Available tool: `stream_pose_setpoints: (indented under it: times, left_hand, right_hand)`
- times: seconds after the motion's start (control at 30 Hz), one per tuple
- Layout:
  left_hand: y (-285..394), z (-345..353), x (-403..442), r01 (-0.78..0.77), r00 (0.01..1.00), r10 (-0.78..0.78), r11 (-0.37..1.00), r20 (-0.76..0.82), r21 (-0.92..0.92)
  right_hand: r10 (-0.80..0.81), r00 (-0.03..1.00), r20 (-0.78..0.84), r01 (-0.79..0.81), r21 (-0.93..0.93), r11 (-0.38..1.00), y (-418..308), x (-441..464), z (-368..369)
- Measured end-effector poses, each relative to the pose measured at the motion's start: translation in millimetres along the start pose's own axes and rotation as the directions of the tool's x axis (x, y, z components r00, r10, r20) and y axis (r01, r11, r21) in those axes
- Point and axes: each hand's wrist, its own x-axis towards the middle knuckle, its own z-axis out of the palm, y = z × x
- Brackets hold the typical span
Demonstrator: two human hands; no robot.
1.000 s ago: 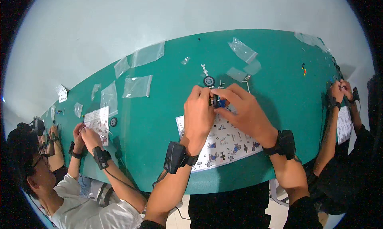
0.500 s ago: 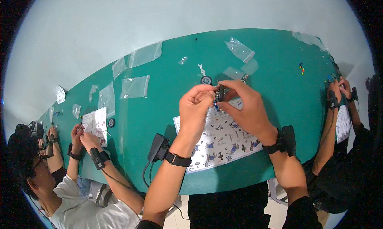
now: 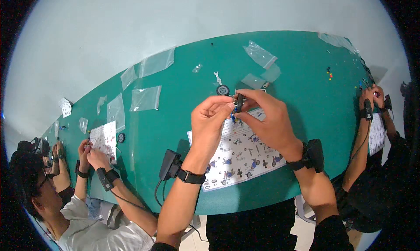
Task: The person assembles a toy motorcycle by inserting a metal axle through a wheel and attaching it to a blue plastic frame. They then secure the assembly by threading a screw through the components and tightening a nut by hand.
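A small model assembly (image 3: 239, 103) with a black wheel and some metal and blue parts is held up between my two hands. My left hand (image 3: 213, 117) pinches its left side with thumb and forefinger. From the right, my right hand (image 3: 267, 115) grips the wheel side between thumb and fingers. Fingers cover much of the assembly, so its finer parts are hard to make out. Below my hands lies a printed instruction sheet (image 3: 238, 159) with pictures of a blue model. Just beyond my fingers are a loose wheel (image 3: 223, 90) and a small metal wrench (image 3: 217, 78).
Clear plastic bags (image 3: 260, 54) lie on the green table (image 3: 188, 98), several more to the left. Small coloured pieces (image 3: 329, 74) are at the right. A co-worker (image 3: 48, 194) on the left handles small parts near another wheel (image 3: 121, 137); another person's hands (image 3: 372, 97) work at the right.
The view has shifted slightly, so the table items appear a little to the left. Both my hands still hold the assembly, with only slight finger movement.
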Motion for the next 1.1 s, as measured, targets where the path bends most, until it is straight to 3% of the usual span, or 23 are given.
stream_pose_setpoints:
  times: [0.13,0.23,0.4,0.63,0.73,0.93,1.03,1.1]
  left_hand:
    - [1,4,0,-0.040,0.998,0.046,0.988,-0.038,0.147]
    - [5,4,3,-0.220,0.974,0.226,0.900,0.029,0.376]
    - [15,1,2,-0.165,0.986,0.153,0.892,0.064,0.422]
    - [25,8,0,-0.243,0.969,0.188,0.857,0.163,0.454]
    - [20,5,2,-0.408,0.913,0.299,0.691,0.278,0.597]
    - [25,11,-3,-0.417,0.908,0.299,0.587,0.292,0.694]
    - [27,19,-7,-0.249,0.968,0.192,0.805,0.160,0.539]
    - [26,18,-7,-0.262,0.964,0.187,0.798,0.190,0.543]
  right_hand:
    - [-0.018,1.000,-0.012,0.018,-0.005,1.000,1,0,0]
    - [-0.019,1.000,-0.009,0.019,-0.005,1.000,0,0,-2]
    - [-0.045,0.999,-0.011,0.045,0.019,0.999,0,0,-2]
    - [0.148,0.988,-0.040,-0.130,0.292,0.948,4,1,-2]
    - [0.147,0.988,-0.036,-0.125,0.347,0.929,8,0,-1]
    - [0.151,0.987,-0.058,-0.126,0.307,0.943,8,-1,0]
    - [0.136,0.988,-0.073,-0.111,0.276,0.955,10,-2,1]
    - [0.114,0.992,-0.052,-0.095,0.280,0.955,10,-2,-1]
